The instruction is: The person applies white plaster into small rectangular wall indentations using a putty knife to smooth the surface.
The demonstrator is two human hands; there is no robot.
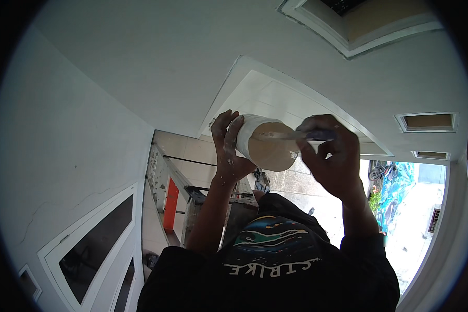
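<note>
Raised in front of me, a white round tub [247, 130] lies tilted in my left hand [229, 148], which grips it from the left side with pale smears on the fingers. The tub's beige inside faces me and its rim looks uneven. My right hand [330, 151] is closed around a slim tool [320, 135] with a dark purple handle. The tool's pale, flat front part reaches left across the tub's mouth; blur hides whether it is a blade or a brush. Pale smears mark the right fingers too.
Below my left forearm stands a spattered stepladder [164, 171] with an orange panel [170, 205]. White-framed openings [426, 122] line the pale wall. A white door frame [88, 249] with dark panes is at lower left. Through the bright doorway at right, a bicycle [382, 171] shows outside.
</note>
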